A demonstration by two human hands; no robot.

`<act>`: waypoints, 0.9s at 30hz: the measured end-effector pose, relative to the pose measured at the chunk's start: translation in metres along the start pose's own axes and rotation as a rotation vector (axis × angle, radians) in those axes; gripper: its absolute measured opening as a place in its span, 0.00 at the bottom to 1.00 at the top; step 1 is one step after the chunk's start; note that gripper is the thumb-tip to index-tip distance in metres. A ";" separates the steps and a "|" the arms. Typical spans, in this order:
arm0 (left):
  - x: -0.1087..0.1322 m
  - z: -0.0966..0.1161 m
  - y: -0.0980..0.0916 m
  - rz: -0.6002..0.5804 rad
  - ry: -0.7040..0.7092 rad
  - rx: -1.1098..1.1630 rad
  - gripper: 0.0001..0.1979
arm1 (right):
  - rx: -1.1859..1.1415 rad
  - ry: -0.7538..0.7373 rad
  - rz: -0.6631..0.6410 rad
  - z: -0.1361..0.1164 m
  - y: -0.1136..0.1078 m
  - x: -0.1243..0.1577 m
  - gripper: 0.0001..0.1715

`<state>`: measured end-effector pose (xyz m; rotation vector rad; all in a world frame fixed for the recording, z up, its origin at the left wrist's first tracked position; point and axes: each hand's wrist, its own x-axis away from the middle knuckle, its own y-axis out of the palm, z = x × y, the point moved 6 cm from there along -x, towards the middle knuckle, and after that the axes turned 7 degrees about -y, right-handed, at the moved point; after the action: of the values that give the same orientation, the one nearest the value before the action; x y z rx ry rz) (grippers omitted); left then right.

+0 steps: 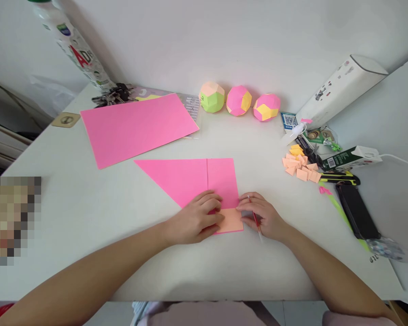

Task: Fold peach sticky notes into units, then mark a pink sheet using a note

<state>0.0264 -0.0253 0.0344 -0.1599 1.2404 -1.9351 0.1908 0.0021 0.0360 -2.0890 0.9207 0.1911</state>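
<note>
A sheet of pink paper (177,176) lies flat on the table with a pointed left end and a crease line near its middle. A small peach paper piece (229,220) lies over its lower right part, with a thin pink edge showing beneath. My left hand (197,217) rests on both papers, fingers bent slightly and resting on the peach piece's left side. At the right edge of the papers, my right hand (261,215) holds a slim red-and-white pen (254,215) between its fingers. Those fingertips touch the peach paper's edge.
Behind lies another pink sheet (136,129), near some keys (117,94). Three paper balls (238,100) stand along the wall. At right are small folded peach pieces (302,166), a yellow-black cutter (342,177), a black case (356,210), a green-white carton (352,157) and a white cylinder (342,90).
</note>
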 end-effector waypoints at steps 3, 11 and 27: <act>0.001 -0.001 0.001 -0.004 -0.004 0.004 0.06 | 0.004 0.008 -0.004 0.001 0.000 0.000 0.10; 0.001 -0.001 0.001 -0.005 0.002 0.006 0.05 | -0.012 -0.004 0.002 0.000 0.000 0.000 0.12; 0.000 -0.001 0.001 -0.013 -0.016 0.002 0.05 | -0.018 0.009 0.012 0.002 -0.001 0.003 0.16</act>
<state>0.0268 -0.0250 0.0331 -0.1819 1.2300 -1.9422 0.1936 0.0025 0.0342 -2.1028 0.9402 0.1977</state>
